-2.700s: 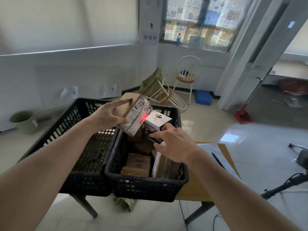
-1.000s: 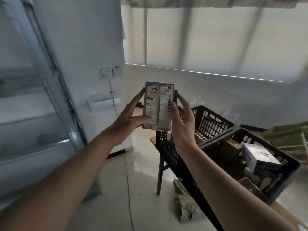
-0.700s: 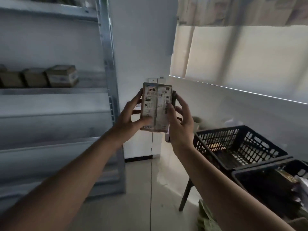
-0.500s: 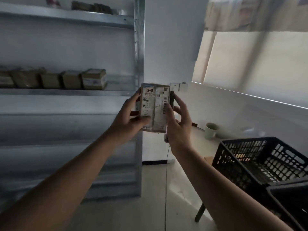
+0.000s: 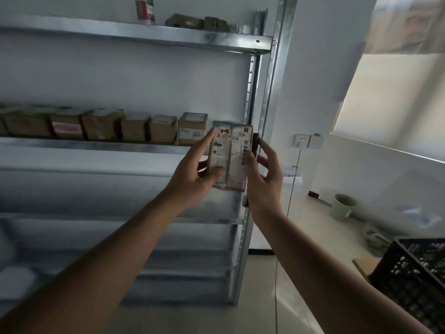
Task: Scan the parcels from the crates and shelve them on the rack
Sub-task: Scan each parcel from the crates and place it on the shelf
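Right now your left hand (image 5: 192,175) grips the parcel (image 5: 230,157) from its left side, thumb across the label, and your right hand (image 5: 263,179) pinches its right edge while also clamping a dark scanner (image 5: 254,143) against it. You hold the parcel upright, long axis vertical, label toward you. Beyond it and slightly to its left, the row of boxes (image 5: 192,127) ends on the rack's (image 5: 269,97) middle shelf; the free slot seems to lie straight behind the parcel, beside the upright. Your left hand is likely nearer that gap.
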`<state>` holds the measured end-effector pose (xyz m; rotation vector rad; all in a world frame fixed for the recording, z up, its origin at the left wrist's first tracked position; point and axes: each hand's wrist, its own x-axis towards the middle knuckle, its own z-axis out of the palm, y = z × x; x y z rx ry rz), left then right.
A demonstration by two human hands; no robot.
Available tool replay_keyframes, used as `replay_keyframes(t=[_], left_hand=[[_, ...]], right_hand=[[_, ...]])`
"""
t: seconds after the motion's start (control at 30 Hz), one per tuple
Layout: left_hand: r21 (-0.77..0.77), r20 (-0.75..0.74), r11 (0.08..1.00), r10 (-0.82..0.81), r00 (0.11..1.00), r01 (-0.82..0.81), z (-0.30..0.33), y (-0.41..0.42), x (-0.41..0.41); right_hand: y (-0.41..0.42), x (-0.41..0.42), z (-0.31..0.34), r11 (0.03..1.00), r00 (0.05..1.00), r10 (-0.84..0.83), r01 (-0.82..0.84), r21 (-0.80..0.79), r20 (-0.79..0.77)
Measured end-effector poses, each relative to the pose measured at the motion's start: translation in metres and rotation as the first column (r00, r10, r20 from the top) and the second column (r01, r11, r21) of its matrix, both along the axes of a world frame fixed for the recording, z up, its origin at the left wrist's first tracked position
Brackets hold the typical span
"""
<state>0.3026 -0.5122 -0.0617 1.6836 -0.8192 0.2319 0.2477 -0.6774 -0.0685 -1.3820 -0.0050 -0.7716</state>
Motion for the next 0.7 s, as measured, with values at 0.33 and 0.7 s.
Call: replay_keyframes(t=[0.33, 0.7], left_hand=[[0.088, 0.001, 0.995, 0.051, 0.999, -0.051, 0.008, -0.033, 0.143], [0.132, 0.02, 0.983, 0.123, 0.992, -0.125, 0.034, -0.089, 0.294]], right_hand=[[-0.025, 0.15, 0.01, 0.993, 0.993, -0.098, 0.093, -0.07, -0.071], [-0.073, 0.309, 0.045, 0.974, 0.971, -0.152, 0.116, -0.192, -0.184]])
